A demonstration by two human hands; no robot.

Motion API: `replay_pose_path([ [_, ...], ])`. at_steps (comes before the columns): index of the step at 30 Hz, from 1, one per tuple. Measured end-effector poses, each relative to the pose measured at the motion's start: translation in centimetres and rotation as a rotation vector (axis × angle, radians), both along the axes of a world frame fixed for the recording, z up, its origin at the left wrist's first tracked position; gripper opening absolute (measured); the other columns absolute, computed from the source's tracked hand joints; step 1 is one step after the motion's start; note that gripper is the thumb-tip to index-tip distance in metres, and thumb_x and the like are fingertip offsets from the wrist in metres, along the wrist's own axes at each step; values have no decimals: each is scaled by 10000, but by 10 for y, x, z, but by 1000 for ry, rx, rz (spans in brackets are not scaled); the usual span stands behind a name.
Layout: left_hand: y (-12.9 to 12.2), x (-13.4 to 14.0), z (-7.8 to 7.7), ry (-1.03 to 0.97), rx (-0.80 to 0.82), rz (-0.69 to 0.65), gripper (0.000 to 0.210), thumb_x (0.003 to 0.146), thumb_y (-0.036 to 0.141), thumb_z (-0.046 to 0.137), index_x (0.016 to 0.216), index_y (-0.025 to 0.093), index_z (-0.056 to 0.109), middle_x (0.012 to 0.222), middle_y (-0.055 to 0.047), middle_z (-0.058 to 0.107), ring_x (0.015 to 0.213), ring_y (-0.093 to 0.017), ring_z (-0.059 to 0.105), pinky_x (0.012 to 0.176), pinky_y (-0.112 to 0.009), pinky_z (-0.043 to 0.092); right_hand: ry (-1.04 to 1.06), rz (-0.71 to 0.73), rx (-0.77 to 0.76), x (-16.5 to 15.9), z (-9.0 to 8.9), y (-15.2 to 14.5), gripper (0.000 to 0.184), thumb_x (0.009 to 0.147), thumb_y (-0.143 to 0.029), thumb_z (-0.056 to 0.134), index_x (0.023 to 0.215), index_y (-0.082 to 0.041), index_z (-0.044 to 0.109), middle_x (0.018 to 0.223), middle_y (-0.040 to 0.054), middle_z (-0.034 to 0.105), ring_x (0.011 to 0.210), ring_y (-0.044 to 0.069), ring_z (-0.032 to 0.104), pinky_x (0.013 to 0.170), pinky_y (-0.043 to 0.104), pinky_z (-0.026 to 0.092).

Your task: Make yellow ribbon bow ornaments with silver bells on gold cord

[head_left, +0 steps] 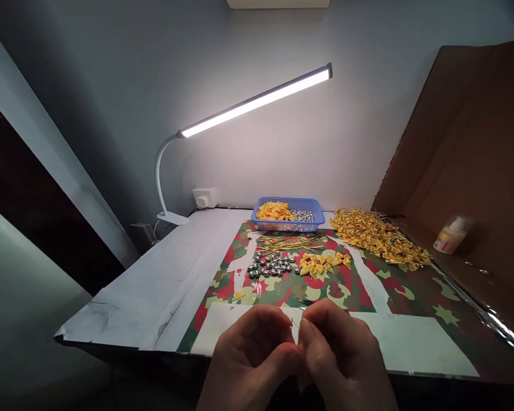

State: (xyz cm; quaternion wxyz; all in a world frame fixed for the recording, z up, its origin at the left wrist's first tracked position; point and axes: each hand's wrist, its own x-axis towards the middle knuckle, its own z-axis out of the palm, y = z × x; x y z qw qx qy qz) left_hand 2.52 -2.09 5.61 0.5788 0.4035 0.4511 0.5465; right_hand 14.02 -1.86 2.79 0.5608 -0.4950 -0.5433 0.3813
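Head view: a thin strand (295, 323) lies between the two hands' fingertips, on the near side of the beads (276, 266), too small to tell its full axis. The right hand (342, 348) seems to pinch it, thumb to index; the left hand (259, 349) curls close, its grip unclear. Beyond the beads, ties (289, 244) run crosswise; right of the beads, bows (313, 266) lie nearer the right hand.

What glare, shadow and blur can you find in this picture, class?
Head view: the slim white bar lamp glares, overexposed; head view, right: the tall brown cardboard panel lies in shadow, and the small white plastic bottle looks smeared; head view, bottom: the bare left hand and bare right hand look dim.
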Motion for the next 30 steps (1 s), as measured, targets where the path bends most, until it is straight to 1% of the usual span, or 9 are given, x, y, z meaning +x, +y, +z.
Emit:
replay_pose_path([
  [4, -1, 2, 3, -31, -12, -18, 132, 681, 135, 794, 687, 199, 679, 591, 47, 627, 556, -130, 623, 561, -201, 531, -5, -10, -8, 0, 1, -1, 428, 907, -552, 549, 636, -222, 574, 486, -25, 465, 437, 116, 434, 392, 190, 388],
  [8, -1, 2, 1, -3, -11, -8, 133, 687, 116, 785, 694, 195, 678, 611, 39, 654, 573, -125, 614, 567, -191, 528, -5, -21, -20, -2, 2, -1, 410, 903, -545, 550, 645, -228, 573, 463, -35, 428, 430, 121, 422, 398, 196, 387],
  [12, -1, 0, -1, 4, 11, -4, 116, 697, 144, 787, 695, 200, 685, 602, 47, 627, 583, -129, 605, 574, -199, 529, 9, -9, -21, -4, 1, 0, 380, 913, -531, 535, 688, -230, 586, 471, -37, 437, 426, 123, 422, 409, 209, 367],
  [19, -1, 0, -1, -10, 18, -32, 127, 718, 112, 769, 700, 197, 677, 593, 47, 631, 578, -139, 633, 599, -211, 536, 35, 31, -36, -4, 0, 2, 397, 911, -537, 547, 676, -218, 580, 466, -47, 423, 427, 112, 412, 421, 208, 352],
  [25, 0, -4, -7, -21, 6, -49, 137, 718, 209, 832, 741, 205, 697, 627, 44, 630, 618, -142, 624, 616, -217, 533, 45, 58, -45, -1, 0, 3, 433, 912, -581, 546, 703, -208, 614, 488, -44, 442, 444, 106, 427, 445, 211, 359],
  [30, 3, -10, -8, 56, -6, -73, 140, 737, 254, 834, 766, 199, 709, 672, 22, 652, 662, -163, 628, 631, -236, 538, 91, 65, -62, -2, 0, 2, 457, 918, -617, 537, 726, -211, 619, 515, -34, 459, 452, 111, 428, 453, 223, 377],
])
